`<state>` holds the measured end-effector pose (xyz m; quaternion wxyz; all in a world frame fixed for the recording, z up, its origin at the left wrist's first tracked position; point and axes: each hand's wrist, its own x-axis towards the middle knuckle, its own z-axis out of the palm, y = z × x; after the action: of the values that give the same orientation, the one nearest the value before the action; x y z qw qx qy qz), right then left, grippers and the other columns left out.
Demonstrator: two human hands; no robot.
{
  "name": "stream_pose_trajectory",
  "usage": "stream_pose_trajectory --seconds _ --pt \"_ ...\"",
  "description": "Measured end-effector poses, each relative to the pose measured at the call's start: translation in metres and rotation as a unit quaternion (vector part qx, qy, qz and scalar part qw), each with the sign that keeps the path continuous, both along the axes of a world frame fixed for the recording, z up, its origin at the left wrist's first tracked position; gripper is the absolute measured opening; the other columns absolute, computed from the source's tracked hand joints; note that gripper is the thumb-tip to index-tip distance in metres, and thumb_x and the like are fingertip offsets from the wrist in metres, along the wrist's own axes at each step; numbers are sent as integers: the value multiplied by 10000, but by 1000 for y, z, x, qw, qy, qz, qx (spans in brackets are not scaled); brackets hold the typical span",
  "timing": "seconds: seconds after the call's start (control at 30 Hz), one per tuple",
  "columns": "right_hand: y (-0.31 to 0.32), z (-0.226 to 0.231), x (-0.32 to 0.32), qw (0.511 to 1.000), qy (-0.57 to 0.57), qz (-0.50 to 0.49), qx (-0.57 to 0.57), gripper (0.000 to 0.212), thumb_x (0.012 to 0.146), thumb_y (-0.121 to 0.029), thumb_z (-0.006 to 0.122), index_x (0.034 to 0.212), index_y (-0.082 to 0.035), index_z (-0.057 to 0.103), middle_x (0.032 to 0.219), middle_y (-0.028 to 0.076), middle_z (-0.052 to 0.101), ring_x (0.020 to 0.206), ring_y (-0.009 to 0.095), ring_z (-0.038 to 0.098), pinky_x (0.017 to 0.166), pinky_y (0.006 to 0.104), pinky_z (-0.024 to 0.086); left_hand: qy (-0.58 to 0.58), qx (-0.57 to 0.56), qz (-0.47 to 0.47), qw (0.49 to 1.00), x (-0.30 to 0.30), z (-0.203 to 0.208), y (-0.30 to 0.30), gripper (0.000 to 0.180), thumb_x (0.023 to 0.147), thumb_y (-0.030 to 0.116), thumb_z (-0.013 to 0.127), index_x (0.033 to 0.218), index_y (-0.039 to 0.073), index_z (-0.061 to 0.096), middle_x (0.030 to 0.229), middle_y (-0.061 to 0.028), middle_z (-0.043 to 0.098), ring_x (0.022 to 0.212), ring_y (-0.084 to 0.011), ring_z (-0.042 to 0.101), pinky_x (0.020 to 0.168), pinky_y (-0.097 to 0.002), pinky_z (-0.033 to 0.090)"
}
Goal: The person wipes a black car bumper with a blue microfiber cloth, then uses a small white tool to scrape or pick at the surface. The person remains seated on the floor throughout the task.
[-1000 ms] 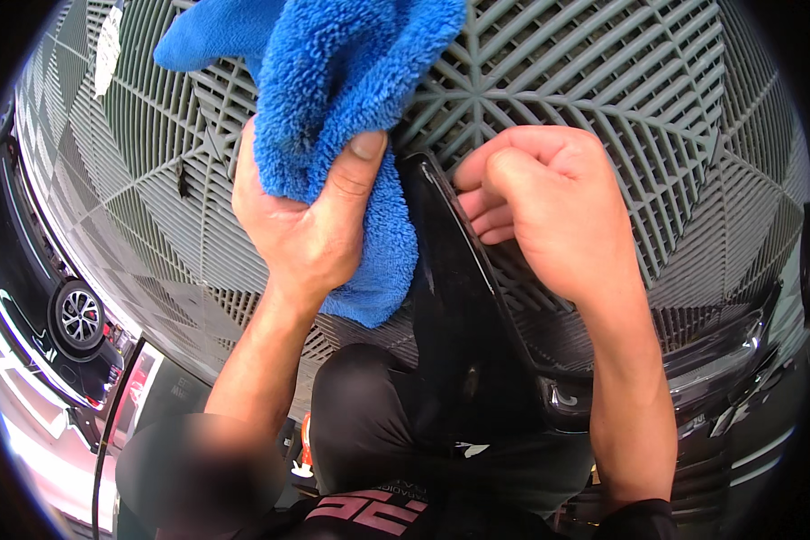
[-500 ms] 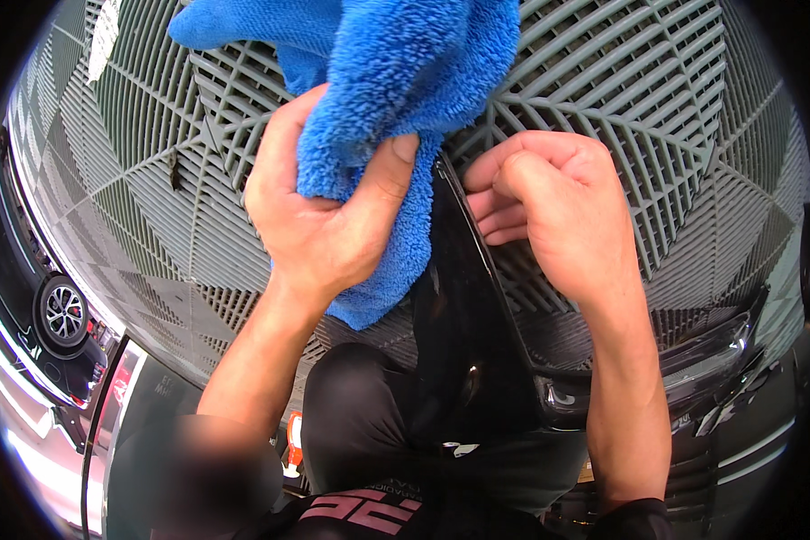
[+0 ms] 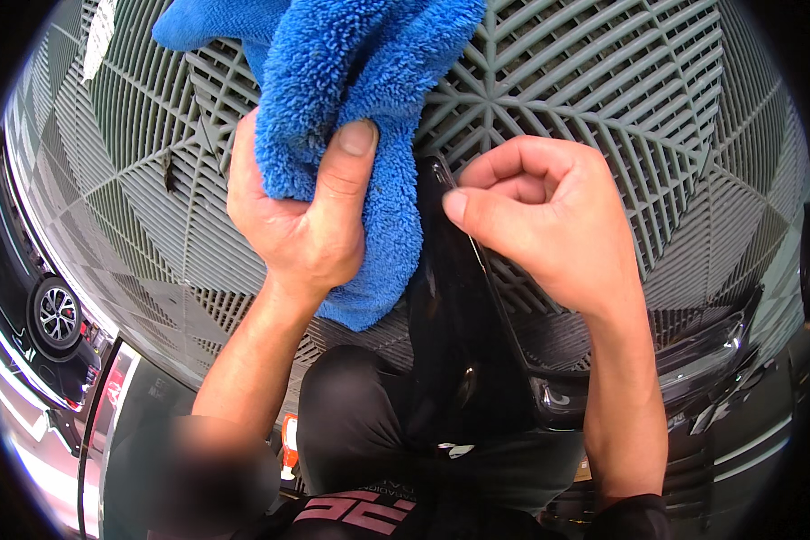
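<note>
A fluffy blue microfiber cloth (image 3: pixel 382 207) is bunched in my left hand (image 3: pixel 301 211), thumb on top and fingers hidden in its folds. Its lower part hangs against the left side of a long glossy black panel (image 3: pixel 459 297), which stretches from between my legs to a narrow far tip. My right hand (image 3: pixel 549 207) is at the panel's right edge, close to that tip. The thumb tip lies over the edge and the bent fingers curl toward it in a pinch. Whatever may be between them is too small to make out.
Grey slatted floor tiles (image 3: pixel 594 81) spread beneath the work. At the left stands a dark car with a spoked wheel (image 3: pixel 58 310). A shiny black car part (image 3: pixel 675 369) lies beyond my right forearm. A small orange-and-white object (image 3: pixel 289 445) is beside my left knee (image 3: pixel 351 396).
My left hand and the cloth have shifted left, uncovering more of the panel's tip. My right thumb has extended left onto the panel's edge, while the fingers have drawn up from beside it.
</note>
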<state>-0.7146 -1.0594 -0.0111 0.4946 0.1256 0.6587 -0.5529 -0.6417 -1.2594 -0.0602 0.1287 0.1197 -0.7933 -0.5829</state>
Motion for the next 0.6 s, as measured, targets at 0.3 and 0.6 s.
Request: stream_pose_trajectory --seconds 0.3,0.6 --pt "-2 -3 2 997 -24 -73 -21 191 782 -123 636 815 56 697 648 23 646 576 68 566 529 234 441 46 48 3 998 -1 -6 2 311 896 98 737 1137 -43 601 981 -68 683 845 -112 612 803 -257 488" --pt "0 -17 13 998 22 -49 40 349 753 -330 643 723 10 720 602 113 657 582 145 625 574 345 507 -52 6 60 997 -3 12 13 227 930 167 675 1074 -6 642 924 -38 665 802 -128 575 748 -299 481"
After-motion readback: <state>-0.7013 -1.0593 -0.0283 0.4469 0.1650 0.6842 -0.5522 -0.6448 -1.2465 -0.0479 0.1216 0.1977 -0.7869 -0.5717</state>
